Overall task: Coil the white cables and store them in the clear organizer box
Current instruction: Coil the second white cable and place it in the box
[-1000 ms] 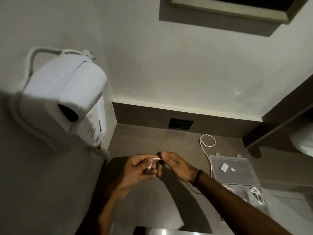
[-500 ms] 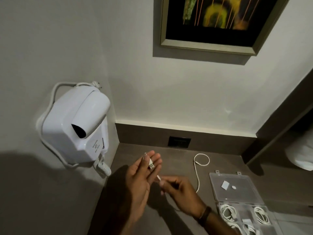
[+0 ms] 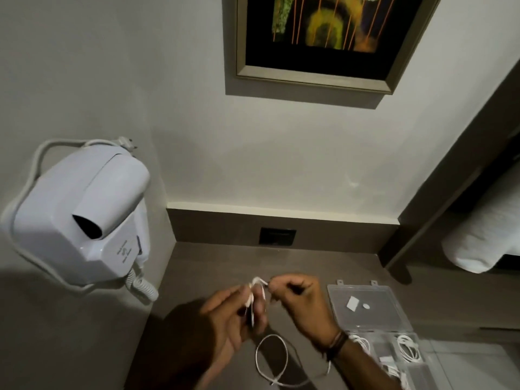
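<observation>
A thin white cable (image 3: 271,357) hangs in a loose loop below my hands over the grey-brown counter. My left hand (image 3: 225,319) holds one end of it, with turns of cable wrapped around its fingers. My right hand (image 3: 302,302), a dark band on its wrist, pinches the cable just right of the left fingers. To the right lies the clear organizer box (image 3: 374,332), lid open flat towards the wall. Coiled white cables (image 3: 406,350) lie in its compartments; the box's near part is cut off by the frame.
A white wall-mounted hair dryer (image 3: 81,218) with a curly cord hangs at the left. A dark socket plate (image 3: 277,236) sits in the counter's back ledge. A framed picture (image 3: 323,38) hangs above. A white towel roll (image 3: 484,237) lies on a shelf at the right.
The cable that lay on the counter by the box has been pulled in and now hangs looped under my hands. My right hand rose level with the left fingers. The view tilted up.
</observation>
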Tool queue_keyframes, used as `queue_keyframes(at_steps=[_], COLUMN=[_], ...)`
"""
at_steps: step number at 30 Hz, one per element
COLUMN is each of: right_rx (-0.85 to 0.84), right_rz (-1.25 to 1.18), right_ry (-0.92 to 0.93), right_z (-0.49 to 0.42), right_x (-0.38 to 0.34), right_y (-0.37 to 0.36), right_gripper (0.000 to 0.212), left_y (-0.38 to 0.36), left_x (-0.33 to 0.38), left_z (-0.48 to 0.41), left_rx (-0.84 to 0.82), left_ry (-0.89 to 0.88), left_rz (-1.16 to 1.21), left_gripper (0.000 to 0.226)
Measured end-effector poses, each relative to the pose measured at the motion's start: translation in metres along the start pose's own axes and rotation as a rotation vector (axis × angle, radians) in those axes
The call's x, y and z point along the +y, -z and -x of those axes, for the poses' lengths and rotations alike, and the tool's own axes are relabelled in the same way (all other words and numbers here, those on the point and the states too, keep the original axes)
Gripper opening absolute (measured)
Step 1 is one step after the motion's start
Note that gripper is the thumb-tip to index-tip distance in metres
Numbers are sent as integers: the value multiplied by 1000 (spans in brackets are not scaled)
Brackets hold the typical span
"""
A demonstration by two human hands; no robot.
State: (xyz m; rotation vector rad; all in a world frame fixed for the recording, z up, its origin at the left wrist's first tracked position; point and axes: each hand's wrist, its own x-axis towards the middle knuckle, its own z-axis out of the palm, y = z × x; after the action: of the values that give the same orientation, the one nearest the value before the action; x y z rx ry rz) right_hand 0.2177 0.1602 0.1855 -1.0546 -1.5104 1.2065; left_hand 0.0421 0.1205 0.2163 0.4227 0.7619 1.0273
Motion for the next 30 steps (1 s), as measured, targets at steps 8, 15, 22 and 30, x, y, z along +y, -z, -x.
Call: queue_keyframes(at_steps=[8,15,22,30], right_rx=[-337,-45,-297,-314], right_rz=[506,0,156,401], right_ry=[88,-26,-220,145], right_z=[22,-1,50,7], right_x=[-16,4,20,-22], right_y=[13,15,-13,36], right_gripper=[22,19,25,13], left_y=[29,-2,13,7], left_x=[-11,-23,-21,-43], left_z=[-8,-1,-21,0], left_rx=[371,-11,344,138], left_ry=[-495,-84,-374,-477], left_rz=[-1315,-542,-431,-1066], left_gripper=[19,25,30,19])
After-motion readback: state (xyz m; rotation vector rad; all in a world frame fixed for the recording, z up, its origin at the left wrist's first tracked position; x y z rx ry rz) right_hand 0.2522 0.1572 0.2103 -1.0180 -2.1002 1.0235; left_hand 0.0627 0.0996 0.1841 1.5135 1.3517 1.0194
